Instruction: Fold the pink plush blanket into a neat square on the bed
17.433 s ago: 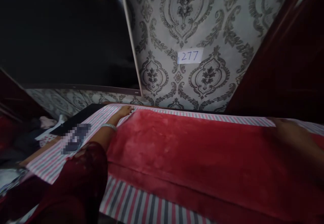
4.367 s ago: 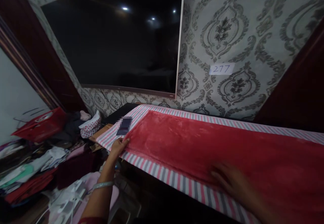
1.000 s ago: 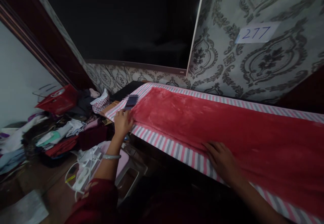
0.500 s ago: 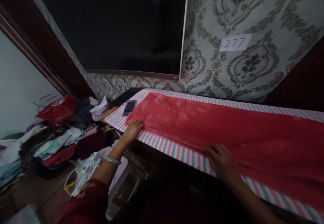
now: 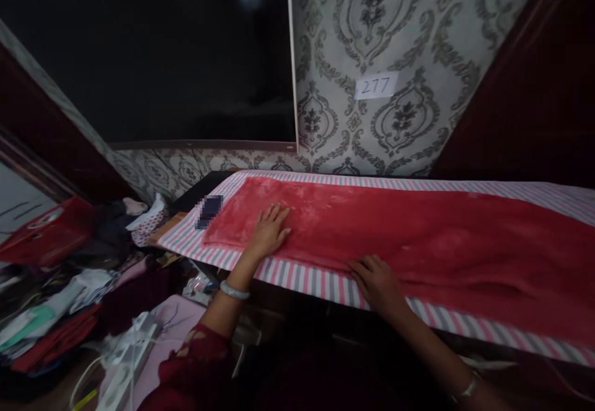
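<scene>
A long red plush blanket (image 5: 325, 219) lies spread, with folded layers showing along its near edge, on a striped cloth (image 5: 297, 278) in pink, grey and white. My left hand (image 5: 269, 231) rests flat on the blanket's left part, fingers spread, a pale bangle at the wrist. Farther right, my right hand (image 5: 377, 281) touches the blanket's near edge with its fingers stretched out and slightly bent. The thumb of that hand is hard to make out. A wrinkle runs through the blanket to the right of it. A dark, pixelated object (image 5: 210, 211) lies on the striped cloth beyond the blanket's left end.
A large dark television (image 5: 199, 57) hangs on the patterned wall, with a paper marked 277 (image 5: 376, 85) to its right. Piled clothes (image 5: 60, 305), a red bag (image 5: 46, 228) and a white power strip (image 5: 127, 361) on a pink surface are at the left.
My left hand has moved from the blanket's near left corner inward onto its top, fingers now spread. My right hand stays at the near edge. The view has turned to the right.
</scene>
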`<state>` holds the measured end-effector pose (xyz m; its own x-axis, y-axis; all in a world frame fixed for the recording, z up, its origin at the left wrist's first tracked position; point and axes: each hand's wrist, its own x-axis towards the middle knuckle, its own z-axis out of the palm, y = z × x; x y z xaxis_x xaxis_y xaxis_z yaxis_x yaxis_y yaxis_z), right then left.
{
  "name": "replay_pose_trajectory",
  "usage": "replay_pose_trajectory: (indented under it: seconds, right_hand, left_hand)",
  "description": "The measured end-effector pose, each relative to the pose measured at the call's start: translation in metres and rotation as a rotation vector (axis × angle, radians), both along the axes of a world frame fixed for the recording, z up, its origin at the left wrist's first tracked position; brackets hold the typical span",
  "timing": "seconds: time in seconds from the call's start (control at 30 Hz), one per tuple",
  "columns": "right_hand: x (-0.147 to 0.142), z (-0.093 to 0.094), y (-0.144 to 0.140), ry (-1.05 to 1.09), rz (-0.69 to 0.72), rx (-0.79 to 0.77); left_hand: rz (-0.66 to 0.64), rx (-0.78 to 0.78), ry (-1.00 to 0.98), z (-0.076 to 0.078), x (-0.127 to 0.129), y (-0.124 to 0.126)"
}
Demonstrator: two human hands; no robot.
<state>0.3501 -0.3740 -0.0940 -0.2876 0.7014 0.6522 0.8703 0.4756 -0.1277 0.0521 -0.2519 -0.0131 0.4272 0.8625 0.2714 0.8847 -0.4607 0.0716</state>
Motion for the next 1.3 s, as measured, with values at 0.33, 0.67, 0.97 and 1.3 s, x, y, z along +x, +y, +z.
replay_pose_trajectory:
  seconds: [0.33,0.67,0.97,1.3]
  right_hand:
    - [-0.002,0.002,0.000,0.031,-0.006,-0.011]
    - [0.005,0.024,-0.007,0.060,0.077,-0.156]
    - [-0.002,0.060,0.072,0.465,0.122,-0.333]
    - [-0.022,0.026,0.104,0.432,-0.144,-0.508]
  left_hand:
    - [0.124,-0.132,0.075,-0.035,0.007,0.015]
    - [0.138,-0.112,-0.006,-0.013,0.026,0.005]
    - [-0.062,-0.057,-0.080,-0.036,0.080,-0.035]
    - [-0.006,-0.015,0.002,-0.049,0.080,-0.038]
